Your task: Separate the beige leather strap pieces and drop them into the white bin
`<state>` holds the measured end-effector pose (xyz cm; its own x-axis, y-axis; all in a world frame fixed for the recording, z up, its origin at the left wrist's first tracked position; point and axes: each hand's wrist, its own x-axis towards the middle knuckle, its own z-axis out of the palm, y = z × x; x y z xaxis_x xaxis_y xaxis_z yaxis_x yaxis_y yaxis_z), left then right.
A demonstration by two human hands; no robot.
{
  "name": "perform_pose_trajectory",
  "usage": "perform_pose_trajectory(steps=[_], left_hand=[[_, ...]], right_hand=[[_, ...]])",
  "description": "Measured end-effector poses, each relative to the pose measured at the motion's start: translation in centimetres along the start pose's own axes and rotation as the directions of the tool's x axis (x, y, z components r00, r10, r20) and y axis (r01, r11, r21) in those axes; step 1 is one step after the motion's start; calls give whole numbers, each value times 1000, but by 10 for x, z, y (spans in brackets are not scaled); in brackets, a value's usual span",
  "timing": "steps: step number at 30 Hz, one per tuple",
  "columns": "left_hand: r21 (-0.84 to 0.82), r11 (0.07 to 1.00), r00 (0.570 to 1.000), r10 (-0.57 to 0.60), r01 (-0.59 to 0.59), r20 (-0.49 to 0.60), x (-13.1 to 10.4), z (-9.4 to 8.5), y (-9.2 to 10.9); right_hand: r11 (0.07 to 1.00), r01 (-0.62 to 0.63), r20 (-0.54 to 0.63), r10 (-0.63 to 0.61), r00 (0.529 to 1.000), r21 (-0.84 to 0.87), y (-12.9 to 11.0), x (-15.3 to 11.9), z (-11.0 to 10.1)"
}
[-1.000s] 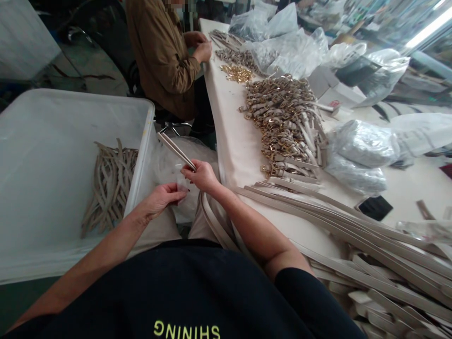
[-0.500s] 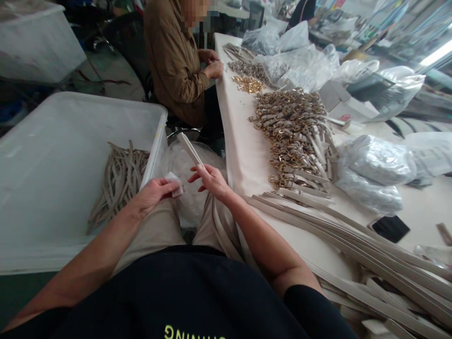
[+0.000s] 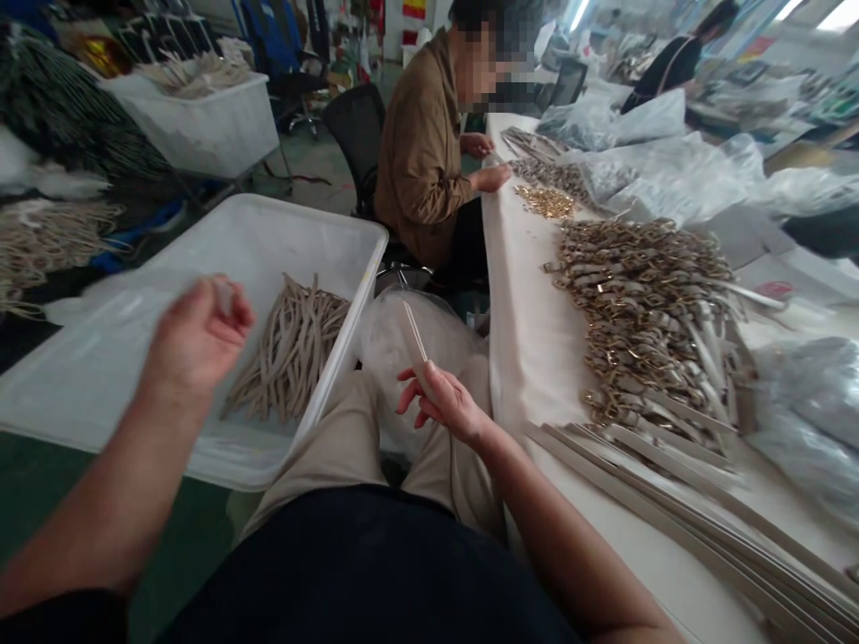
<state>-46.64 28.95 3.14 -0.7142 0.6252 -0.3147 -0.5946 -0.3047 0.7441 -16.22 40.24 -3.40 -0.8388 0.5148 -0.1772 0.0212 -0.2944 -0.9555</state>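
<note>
My right hand is closed over my lap, pinching narrow pale straps between thumb and fingers. Their ends point up and away from me, and some of the other fingers are spread. Raised over the white plastic bin, my left hand is blurred, its fingers curled in. A small white piece, cloth or paper, shows at its fingertips. Inside the bin, to the right of that hand, lies a heap of beige-grey straps.
A table on my right bears a pile of buckled straps, long flat strips, gold metal pieces and plastic bags. A co-worker sits ahead beside it. Another bin stands farther back.
My left hand has moved left and up, away from my right hand, to above the bin. The view has shifted left. My right hand still holds the straps.
</note>
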Motion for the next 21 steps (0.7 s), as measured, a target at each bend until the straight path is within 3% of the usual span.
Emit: perform_pose_trajectory(steps=[3,6,8,14,21], left_hand=[[-106,983,982,-159,148,-103,-10,-8,-60],[-187,944,946,-297,271,-130,-18,-13,-97],[-192,935,936,-327,299,-133,-21,-13,-105],[-138,945,948,-308,295,-77,-23,-5,-105],[-110,953,957,-288,281,-46,-27,-1,-115]], right_hand=[[999,-45,45,46,998,-10,3,-1,11],[990,-106,60,112,992,-89,10,0,21],[980,-130,68,141,988,-152,15,0,27],[935,-180,16,194,981,-306,21,1,34],[900,-213,-18,223,975,-379,24,7,35]])
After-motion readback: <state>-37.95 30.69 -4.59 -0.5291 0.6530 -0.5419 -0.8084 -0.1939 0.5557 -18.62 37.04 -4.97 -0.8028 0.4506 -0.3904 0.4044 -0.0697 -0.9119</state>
